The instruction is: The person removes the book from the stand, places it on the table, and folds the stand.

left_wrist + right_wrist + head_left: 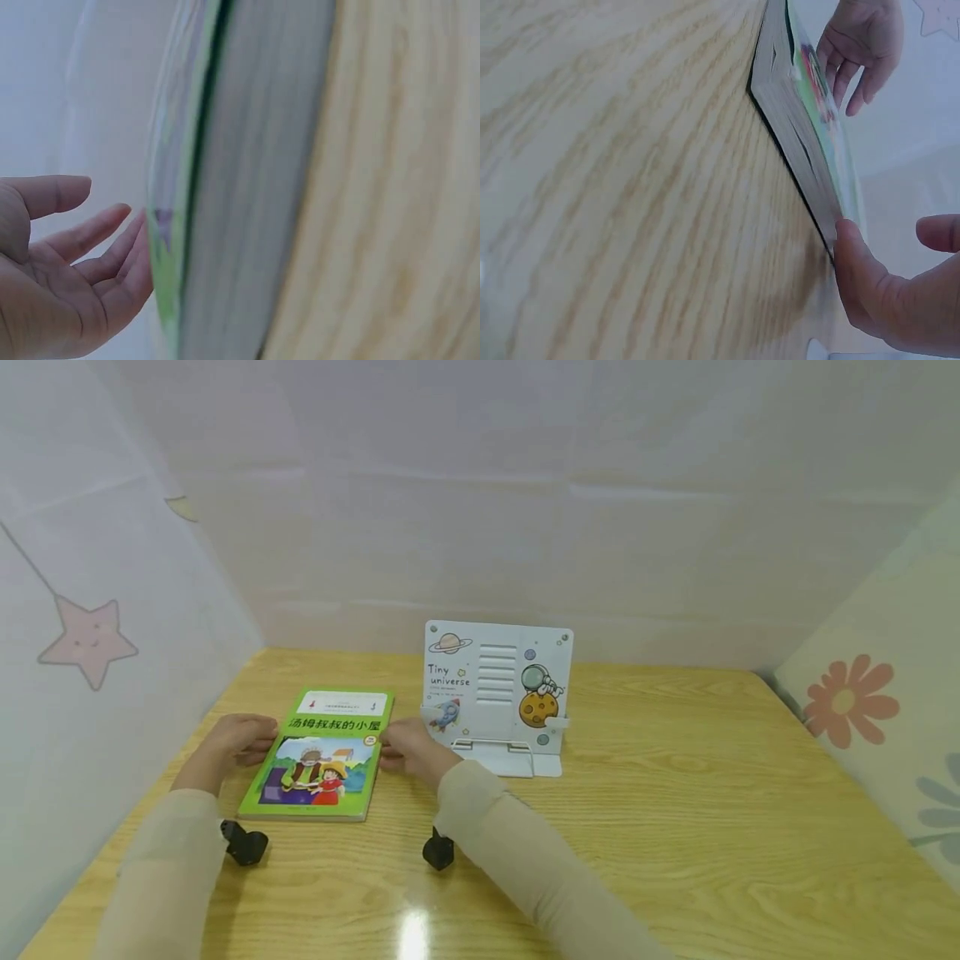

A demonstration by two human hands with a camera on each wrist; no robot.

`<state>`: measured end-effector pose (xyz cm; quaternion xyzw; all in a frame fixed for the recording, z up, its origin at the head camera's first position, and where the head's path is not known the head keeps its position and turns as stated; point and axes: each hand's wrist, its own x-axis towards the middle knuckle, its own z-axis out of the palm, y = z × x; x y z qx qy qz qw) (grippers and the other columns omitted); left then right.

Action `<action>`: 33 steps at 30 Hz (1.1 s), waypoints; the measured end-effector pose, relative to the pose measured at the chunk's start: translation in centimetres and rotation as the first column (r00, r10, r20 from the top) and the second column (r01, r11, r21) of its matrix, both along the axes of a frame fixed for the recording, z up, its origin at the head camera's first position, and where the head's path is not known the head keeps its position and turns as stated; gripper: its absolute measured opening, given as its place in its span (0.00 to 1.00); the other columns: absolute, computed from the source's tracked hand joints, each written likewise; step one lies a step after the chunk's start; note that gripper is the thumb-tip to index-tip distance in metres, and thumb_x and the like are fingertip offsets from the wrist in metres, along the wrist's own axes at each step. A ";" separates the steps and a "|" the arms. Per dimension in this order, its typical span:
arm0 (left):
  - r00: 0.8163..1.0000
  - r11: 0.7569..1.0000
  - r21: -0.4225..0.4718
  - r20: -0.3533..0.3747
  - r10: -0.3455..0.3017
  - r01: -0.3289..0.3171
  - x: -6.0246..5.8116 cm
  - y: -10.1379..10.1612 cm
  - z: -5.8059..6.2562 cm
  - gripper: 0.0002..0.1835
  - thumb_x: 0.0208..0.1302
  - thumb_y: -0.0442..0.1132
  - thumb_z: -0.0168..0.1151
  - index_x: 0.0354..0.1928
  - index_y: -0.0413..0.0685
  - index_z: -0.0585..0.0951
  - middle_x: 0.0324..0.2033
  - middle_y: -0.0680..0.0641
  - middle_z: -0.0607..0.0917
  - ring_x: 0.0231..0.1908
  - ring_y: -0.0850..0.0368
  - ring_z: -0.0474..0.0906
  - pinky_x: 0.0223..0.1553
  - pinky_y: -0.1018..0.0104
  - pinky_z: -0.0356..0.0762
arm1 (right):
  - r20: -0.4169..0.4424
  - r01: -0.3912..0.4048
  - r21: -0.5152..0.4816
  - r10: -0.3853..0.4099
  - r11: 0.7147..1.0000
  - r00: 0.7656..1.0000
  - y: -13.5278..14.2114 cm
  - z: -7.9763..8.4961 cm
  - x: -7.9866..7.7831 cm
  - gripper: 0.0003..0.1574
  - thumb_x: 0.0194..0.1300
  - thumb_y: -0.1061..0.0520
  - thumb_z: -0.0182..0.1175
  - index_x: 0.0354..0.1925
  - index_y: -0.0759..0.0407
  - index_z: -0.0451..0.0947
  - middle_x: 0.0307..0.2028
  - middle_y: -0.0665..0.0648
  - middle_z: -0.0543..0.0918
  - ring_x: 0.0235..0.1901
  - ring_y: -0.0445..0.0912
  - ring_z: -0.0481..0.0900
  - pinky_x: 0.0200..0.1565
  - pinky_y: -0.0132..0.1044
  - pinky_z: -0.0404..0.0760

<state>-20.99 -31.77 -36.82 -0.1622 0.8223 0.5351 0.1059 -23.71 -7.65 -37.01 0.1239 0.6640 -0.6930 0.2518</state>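
Observation:
A green-covered children's book (311, 727) lies flat on the wooden table, its cover up, with a cartoon picture and Chinese title. My left hand (238, 737) is beside its left edge, fingers loosely bent and the thumb apart. At the opposite edge is my right hand (411, 750). The right wrist view shows the fingertips of that right hand (900, 296) touching the book's side (795, 142), thumb held away. Page edges (255, 165) fill the middle of the left wrist view, and the left hand (82, 289) has its fingertips at the cover.
Right of the book stands a white metal book stand (495, 693) with space drawings and small clips. Black wrist cameras (243, 843) hang below both forearms. Pale printed cloth (480, 510) surrounds the wooden table (675, 827) at the back and sides.

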 end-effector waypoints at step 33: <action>0.916 0.997 0.026 -0.399 -0.054 0.070 -2.4 7.0 4.7 0.28 0.57 0.49 0.55 0.57 0.42 0.67 0.48 0.39 0.74 0.45 0.49 0.71 0.42 0.52 0.67 | -0.570 -0.267 0.358 0.436 0.895 0.696 8.4 6.1 0.4 0.26 0.60 0.59 0.52 0.57 0.61 0.63 0.49 0.58 0.72 0.46 0.48 0.71 0.42 0.37 0.73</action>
